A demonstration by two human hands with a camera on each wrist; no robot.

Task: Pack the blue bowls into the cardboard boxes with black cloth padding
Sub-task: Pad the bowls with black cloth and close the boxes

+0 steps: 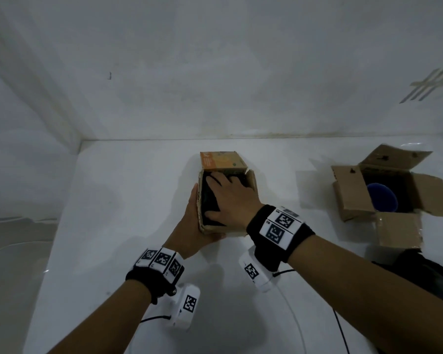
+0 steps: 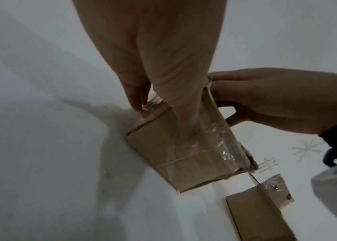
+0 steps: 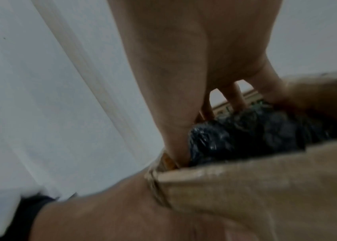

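Black cloth (image 1: 210, 200) in cardboard box (image 1: 225, 227) under right hand (image 1: 232, 198) fingers (image 1: 212, 180).

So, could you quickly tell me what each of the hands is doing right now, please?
Left hand: holds the small cardboard box by its side.
Right hand: open, fingers spread, pressing the black cloth into that box.

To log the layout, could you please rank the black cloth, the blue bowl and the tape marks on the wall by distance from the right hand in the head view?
1. Black cloth: under the right hand, in the centre box.
2. Blue bowl: inside the open box, right.
3. Tape marks: wall, far upper right.
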